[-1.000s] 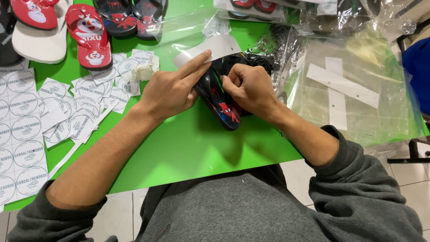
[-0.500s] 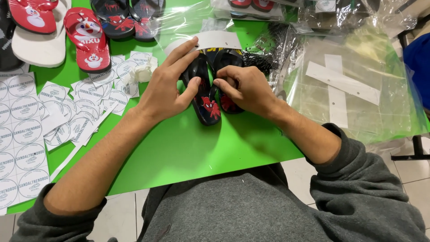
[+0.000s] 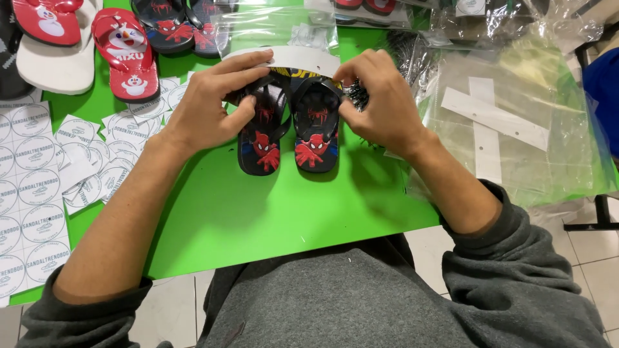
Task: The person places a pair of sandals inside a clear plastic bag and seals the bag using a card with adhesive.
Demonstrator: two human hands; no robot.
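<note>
1. While the person sits at the near edge, the green table (image 3: 271, 219) spreads out ahead.
2. Two small black sandals (image 3: 290, 125) lie side by side, long way pointing near to far, between both hands.
3. The left hand (image 3: 206, 113) pinches the left sandal's strap; the right hand (image 3: 377, 103) pinches the right sandal's top.
4. A white card strip (image 3: 303, 61) touches the far ends.
5. Round stickers (image 3: 39, 187) lie left, clear bags (image 3: 516, 129) right, red sandals (image 3: 126, 51) far left.

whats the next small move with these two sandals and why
Probably slide the white card strip down over the toe ends. The two sandals already lie side by side on the green table, the left hand holds one with fingers on the strip, the right hand steadies the other, and an open clear bag lies just behind.
</note>
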